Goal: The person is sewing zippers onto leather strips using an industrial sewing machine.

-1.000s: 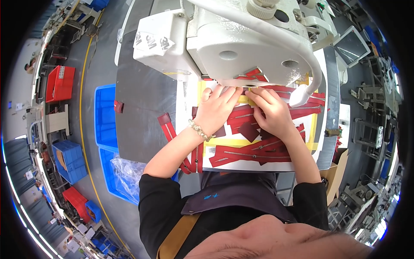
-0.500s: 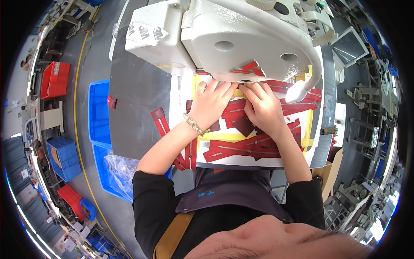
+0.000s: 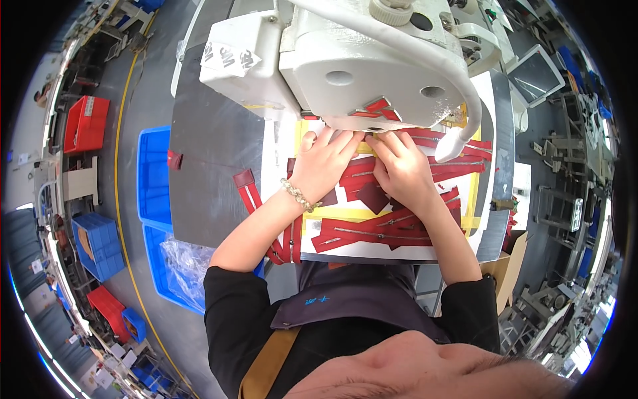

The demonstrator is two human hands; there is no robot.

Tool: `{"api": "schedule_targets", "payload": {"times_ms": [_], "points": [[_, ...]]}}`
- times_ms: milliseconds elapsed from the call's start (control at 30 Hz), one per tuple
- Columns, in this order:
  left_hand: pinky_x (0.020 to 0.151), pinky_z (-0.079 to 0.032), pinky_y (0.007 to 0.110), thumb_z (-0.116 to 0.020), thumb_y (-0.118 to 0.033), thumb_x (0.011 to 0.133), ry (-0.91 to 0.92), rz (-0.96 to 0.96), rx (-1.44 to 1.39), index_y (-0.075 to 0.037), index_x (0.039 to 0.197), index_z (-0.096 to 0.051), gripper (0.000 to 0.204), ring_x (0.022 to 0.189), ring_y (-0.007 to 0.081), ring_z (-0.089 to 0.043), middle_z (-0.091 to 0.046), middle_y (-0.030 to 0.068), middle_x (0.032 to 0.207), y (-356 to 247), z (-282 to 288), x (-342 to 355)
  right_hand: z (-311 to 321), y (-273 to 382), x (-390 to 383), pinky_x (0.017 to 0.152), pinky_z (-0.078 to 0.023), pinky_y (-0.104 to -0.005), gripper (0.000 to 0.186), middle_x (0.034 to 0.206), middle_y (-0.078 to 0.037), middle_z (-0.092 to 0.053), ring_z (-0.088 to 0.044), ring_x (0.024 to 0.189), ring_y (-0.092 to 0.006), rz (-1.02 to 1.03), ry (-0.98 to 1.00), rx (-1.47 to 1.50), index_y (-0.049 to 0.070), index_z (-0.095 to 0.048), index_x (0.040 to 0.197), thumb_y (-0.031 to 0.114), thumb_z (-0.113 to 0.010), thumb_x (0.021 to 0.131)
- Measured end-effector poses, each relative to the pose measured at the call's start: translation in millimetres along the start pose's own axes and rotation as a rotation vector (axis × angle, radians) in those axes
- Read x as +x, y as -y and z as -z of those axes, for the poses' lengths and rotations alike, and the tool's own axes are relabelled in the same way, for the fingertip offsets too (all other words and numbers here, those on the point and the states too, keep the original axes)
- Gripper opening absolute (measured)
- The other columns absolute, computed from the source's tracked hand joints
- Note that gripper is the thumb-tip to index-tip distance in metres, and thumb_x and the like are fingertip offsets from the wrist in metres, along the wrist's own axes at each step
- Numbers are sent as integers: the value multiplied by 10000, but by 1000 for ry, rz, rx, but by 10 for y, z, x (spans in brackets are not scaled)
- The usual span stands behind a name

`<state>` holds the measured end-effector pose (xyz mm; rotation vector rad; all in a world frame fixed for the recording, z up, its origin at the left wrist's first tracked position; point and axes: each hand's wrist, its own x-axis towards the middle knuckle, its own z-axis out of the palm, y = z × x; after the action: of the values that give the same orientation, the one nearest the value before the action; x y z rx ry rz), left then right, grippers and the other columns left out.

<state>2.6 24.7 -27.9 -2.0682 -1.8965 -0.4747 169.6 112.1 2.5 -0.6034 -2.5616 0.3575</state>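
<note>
My left hand (image 3: 321, 165), with a bead bracelet (image 3: 297, 194) at the wrist, lies with fingers stretched forward at the white sewing machine (image 3: 372, 60), tips near the needle area, partly hidden. My right hand (image 3: 404, 169) is beside it, fingers curled and closed at the same spot; what they hold is hidden. Red zippers (image 3: 385, 234) lie in piles on a white board (image 3: 332, 257) marked with yellow tape (image 3: 331, 213), around and below my hands. A dark maroon square piece (image 3: 372, 199) is under the right hand's side. A single zipper (image 3: 247, 189) lies at the left.
Blue bins (image 3: 154, 176) adjoin the grey tabletop (image 3: 212, 146) at left, one holding clear plastic (image 3: 183, 272). A cardboard box (image 3: 512, 272) and small screen (image 3: 535, 72) are at right. A white hose (image 3: 465, 100) hangs beside the machine. Red crates (image 3: 86, 124) stand across the aisle.
The whole view has shifted slightly left since a second ago. My hands stay at the needle area, with only slight finger movement.
</note>
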Motion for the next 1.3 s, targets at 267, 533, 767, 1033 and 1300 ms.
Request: {"api": "schedule_targets", "payload": {"times_ms": [267,533,767,1033,1300], "points": [[814,-345,321,-551,-202,832,19,-14,25,-181,1194,-628,371,926,115,-522,-574,-90,981,6,0,1,-16,-11,-5,761,-543,-351,384,1046,-70,-617,-594,940,-243,14,-8,-20,16,-646,1020,10,-665,636],[827,-342,337,-584,-223,843,53,-14,2,-187,1192,-625,354,955,117,-524,-578,-90,1000,31,5,-17,-14,-4,-15,742,-547,-344,371,1058,-59,-614,-598,941,-239,3,-22,-28,29,-641,1005,19,-669,636],[807,-336,339,-646,-281,818,21,-36,59,-200,1232,-604,424,989,120,-524,-579,-94,1059,30,34,13,47,-57,-83,752,-547,-341,390,1055,-79,-618,-607,959,-248,8,0,65,39,-595,1069,56,-686,690],[775,-351,386,-638,-412,831,121,-35,-32,-220,1124,-658,352,930,169,-578,-641,-64,1027,239,23,44,72,-206,-185,899,-519,-383,342,1094,-112,-615,-590,1087,-297,58,9,85,-6,-558,1081,69,-676,769],[813,-482,366,-732,-407,816,624,234,-504,-52,1078,-668,446,890,279,-631,-687,113,964,651,-198,125,62,-150,-181,722,-506,-376,211,933,-139,-592,-595,873,-310,99,-84,189,23,-559,948,78,-677,781]]}}
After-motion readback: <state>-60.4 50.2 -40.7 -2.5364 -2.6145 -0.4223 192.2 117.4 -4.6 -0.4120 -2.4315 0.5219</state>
